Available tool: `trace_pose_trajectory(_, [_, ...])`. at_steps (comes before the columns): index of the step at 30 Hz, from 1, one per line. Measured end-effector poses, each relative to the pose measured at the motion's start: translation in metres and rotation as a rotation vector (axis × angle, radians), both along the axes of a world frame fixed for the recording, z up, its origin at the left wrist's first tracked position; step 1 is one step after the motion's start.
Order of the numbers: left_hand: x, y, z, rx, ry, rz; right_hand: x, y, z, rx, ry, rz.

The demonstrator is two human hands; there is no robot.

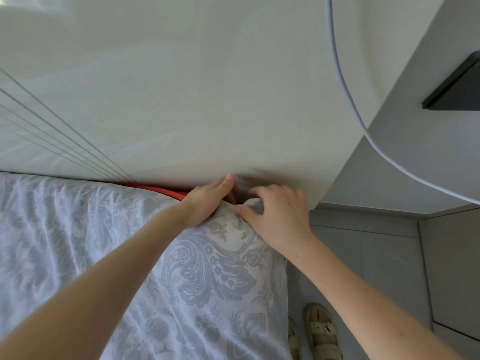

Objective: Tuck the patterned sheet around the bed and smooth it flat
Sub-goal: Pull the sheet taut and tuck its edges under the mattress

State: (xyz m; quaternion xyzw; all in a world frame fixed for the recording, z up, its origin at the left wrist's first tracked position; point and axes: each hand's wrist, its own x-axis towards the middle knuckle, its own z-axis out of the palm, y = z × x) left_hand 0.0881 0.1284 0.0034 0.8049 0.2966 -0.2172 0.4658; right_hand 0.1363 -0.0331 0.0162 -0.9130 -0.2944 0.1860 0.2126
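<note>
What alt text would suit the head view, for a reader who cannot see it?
The left hand presses straight fingers between the patterned sheet and a white wall, while the right hand grips the sheet's bunched corner. A red edge shows in the gap.

The right hand (pixel 275 216) is gripping a bunched fold of the patterned sheet (pixel 202 268) at its far corner, with the thumb and curled fingers closing round the cloth. Just left of that grip, the left hand (pixel 207 201) is lying flat with straight fingers, pressing the sheet's edge down against the pale wall (pixel 181 100). Further left of the grip, a red strip (pixel 166 191) is showing between sheet and wall. Nearer the person than the grip, the sheet is lying creased. Right of the grip and lower, a sandal (pixel 322 331) is standing on the grey floor (pixel 363 255). Above and to the right, a pale cable (pixel 345 100) is hanging.
</note>
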Motion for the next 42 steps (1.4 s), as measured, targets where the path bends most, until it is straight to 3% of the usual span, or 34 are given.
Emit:
trace_pose_trajectory(3, [0.009, 0.003, 0.015, -0.067, 0.063, -0.013, 0.0, 0.008, 0.013, 0.267, 0.007, -0.032])
trace_pose_trajectory(6, [0.012, 0.008, 0.022, -0.015, 0.115, -0.002, 0.012, -0.002, 0.014, 0.36, -0.41, -0.101])
trace_pose_trajectory(8, [0.011, 0.012, 0.026, 0.002, 0.139, -0.016, 0.016, -0.007, 0.011, 0.298, -0.525, -0.147])
trace_pose_trajectory(13, [0.013, 0.011, 0.028, 0.002, 0.152, -0.007, 0.019, -0.002, -0.01, 0.201, -0.39, -0.244])
trace_pose_trajectory(16, [0.017, 0.008, 0.023, 0.127, 0.118, -0.185, 0.014, 0.001, -0.017, 0.039, -0.165, -0.232])
trace_pose_trajectory(19, [0.017, 0.006, 0.022, 0.109, 0.101, -0.22, 0.007, -0.005, -0.019, 0.127, -0.015, -0.265])
trace_pose_trajectory(20, [0.017, 0.006, 0.021, 0.114, 0.089, -0.205, 0.004, -0.009, -0.017, 0.18, -0.034, -0.304])
trace_pose_trajectory(23, [0.018, 0.003, 0.016, 0.152, 0.062, -0.177, -0.014, -0.026, -0.001, 0.334, -0.328, -0.459])
trace_pose_trajectory(25, [0.02, 0.001, 0.012, 0.169, 0.066, -0.172, -0.035, -0.033, 0.015, 0.437, -0.377, -0.385])
trace_pose_trajectory(26, [0.02, 0.0, 0.011, 0.172, 0.07, -0.169, -0.044, -0.033, 0.02, 0.44, -0.271, -0.32])
trace_pose_trajectory(28, [0.021, 0.001, 0.009, 0.171, 0.077, -0.16, -0.05, -0.027, 0.019, 0.343, 0.164, -0.226])
trace_pose_trajectory(30, [0.021, 0.0, 0.009, 0.174, 0.081, -0.163, -0.042, -0.019, 0.009, 0.315, 0.621, -0.22])
trace_pose_trajectory(31, [0.021, 0.0, 0.008, 0.177, 0.079, -0.166, -0.038, -0.016, 0.003, 0.349, 0.748, -0.25])
trace_pose_trajectory(33, [0.022, -0.002, 0.009, 0.193, 0.07, -0.175, -0.036, -0.013, -0.005, 0.416, 0.81, -0.347])
trace_pose_trajectory(37, [0.022, -0.003, 0.017, 0.285, 0.074, -0.238, -0.041, -0.01, -0.006, 0.416, 0.749, -0.425])
trace_pose_trajectory(39, [0.018, -0.001, 0.022, 0.443, 0.048, -0.33, -0.04, -0.009, -0.004, 0.424, 0.738, -0.433])
trace_pose_trajectory(40, [0.013, -0.001, 0.025, 0.573, -0.046, -0.341, -0.04, -0.009, -0.003, 0.424, 0.734, -0.436])
trace_pose_trajectory(42, [-0.002, -0.005, 0.037, 0.76, -0.402, -0.248, -0.039, -0.01, -0.003, 0.422, 0.723, -0.442])
